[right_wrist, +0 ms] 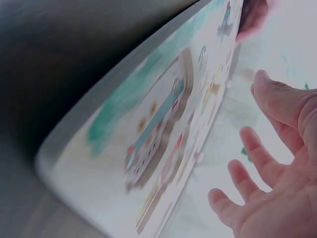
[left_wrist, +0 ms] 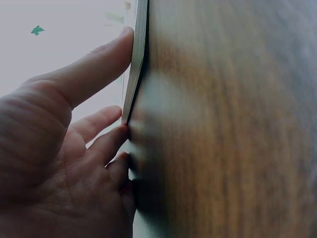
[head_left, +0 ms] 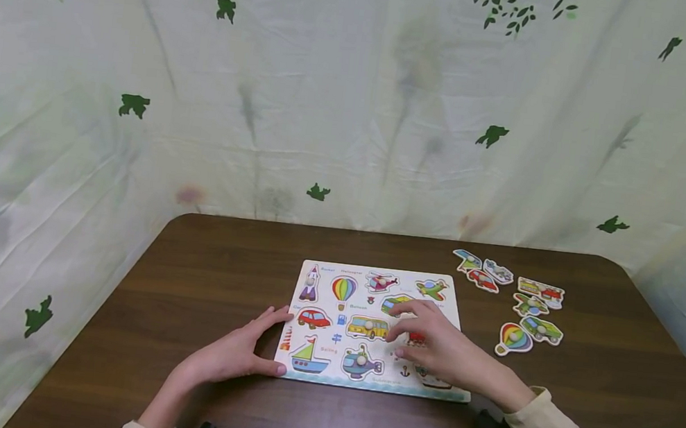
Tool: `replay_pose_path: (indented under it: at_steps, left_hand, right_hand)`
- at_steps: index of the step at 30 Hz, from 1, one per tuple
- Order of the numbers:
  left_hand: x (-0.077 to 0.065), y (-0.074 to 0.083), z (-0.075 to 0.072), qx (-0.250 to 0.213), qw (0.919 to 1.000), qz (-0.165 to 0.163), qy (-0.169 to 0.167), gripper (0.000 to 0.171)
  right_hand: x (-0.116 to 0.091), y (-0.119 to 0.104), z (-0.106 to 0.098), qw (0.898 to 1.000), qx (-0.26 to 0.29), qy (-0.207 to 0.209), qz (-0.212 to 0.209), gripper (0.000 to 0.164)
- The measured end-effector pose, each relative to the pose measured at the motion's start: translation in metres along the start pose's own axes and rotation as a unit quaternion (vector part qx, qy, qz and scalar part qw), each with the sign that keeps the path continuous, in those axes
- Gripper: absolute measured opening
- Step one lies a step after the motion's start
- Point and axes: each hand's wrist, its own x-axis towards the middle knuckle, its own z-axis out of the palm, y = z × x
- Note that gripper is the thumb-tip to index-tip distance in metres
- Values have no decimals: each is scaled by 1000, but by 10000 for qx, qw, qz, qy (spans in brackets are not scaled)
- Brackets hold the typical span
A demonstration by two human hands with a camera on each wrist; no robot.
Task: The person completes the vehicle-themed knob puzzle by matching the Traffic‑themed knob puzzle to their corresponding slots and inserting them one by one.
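A white peg puzzle board (head_left: 319, 351) printed with vehicles lies on the dark wooden table. My left hand (head_left: 231, 352) touches its left side, thumb at the near left corner and fingers along the edge; the left wrist view shows this thumb (left_wrist: 101, 64) laid straight against the board's rim. Over the right half of the board hovers my right hand (head_left: 445, 347), fingers loosely bent and apart, holding nothing. Its fingertips are near a yellow bus piece (head_left: 359, 326) with a knob. Below the bus is a submarine piece (head_left: 358, 363). The hand partly covers a green car and a ship (right_wrist: 156, 129).
To the board's right lie several loose knobbed pieces, among them a hot-air balloon (head_left: 513, 338), a green vehicle (head_left: 543, 330), a plane (head_left: 529, 305), a fire truck (head_left: 548, 295) and a red car (head_left: 482, 280). Behind the table (head_left: 220, 250) hangs a leaf-patterned cloth (head_left: 353, 117).
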Motion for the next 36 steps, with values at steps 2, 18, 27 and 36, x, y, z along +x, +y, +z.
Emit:
replay_pose_path:
  at_steps: [2, 18, 27, 36]
  left_hand:
    - [0, 0, 0, -3, 10000, 7, -3, 86]
    - [0, -1, 0, 8, 10000, 34, -7, 86]
    - [1, -1, -1, 59, 9999, 116, 36, 87]
    - [1, -1, 0, 40, 9999, 111, 4, 86]
  right_hand:
    - [-5, 2, -4, 9999, 3, 102, -30, 19]
    - [-39, 16, -22, 9970, -146, 574, 496, 26]
    - [-56, 26, -32, 9922, -345, 999, 667, 23]
    - [-70, 36, -37, 9850, -547, 1496, 661, 26]
